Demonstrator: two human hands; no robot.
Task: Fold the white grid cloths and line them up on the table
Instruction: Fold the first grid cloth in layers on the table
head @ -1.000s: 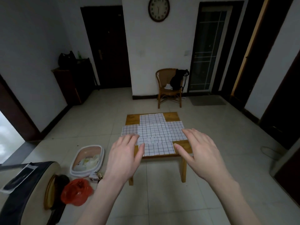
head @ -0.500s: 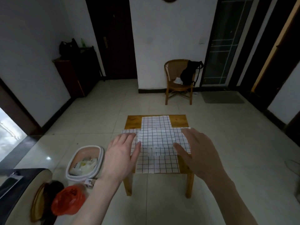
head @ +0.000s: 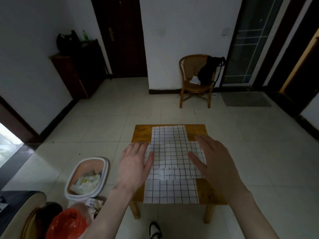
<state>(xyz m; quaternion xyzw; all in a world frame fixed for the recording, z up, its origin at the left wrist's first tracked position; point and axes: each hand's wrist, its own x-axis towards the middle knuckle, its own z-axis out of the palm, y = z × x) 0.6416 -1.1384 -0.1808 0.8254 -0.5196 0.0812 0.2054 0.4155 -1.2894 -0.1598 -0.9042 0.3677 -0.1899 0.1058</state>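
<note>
White cloths with a black grid (head: 170, 157) lie overlapped in a cross shape on a small wooden table (head: 143, 131). One runs from the far edge to the near edge, where it hangs slightly over; another lies crosswise under my hands. My left hand (head: 134, 166) hovers flat, fingers spread, over the left end of the crosswise cloth. My right hand (head: 215, 159) hovers the same way over its right end. Neither hand grips anything.
A pink-and-white bin (head: 88, 178) with rubbish stands on the tiled floor left of the table. A red plastic bag (head: 65, 225) and a stool lie at the bottom left. A rattan chair (head: 195, 80) with a black bag stands by the far wall. My shoe (head: 155, 230) shows below the table.
The view has moved closer to the table and tilted down. Both hands have advanced over the cloths and now cover their left and right ends.
</note>
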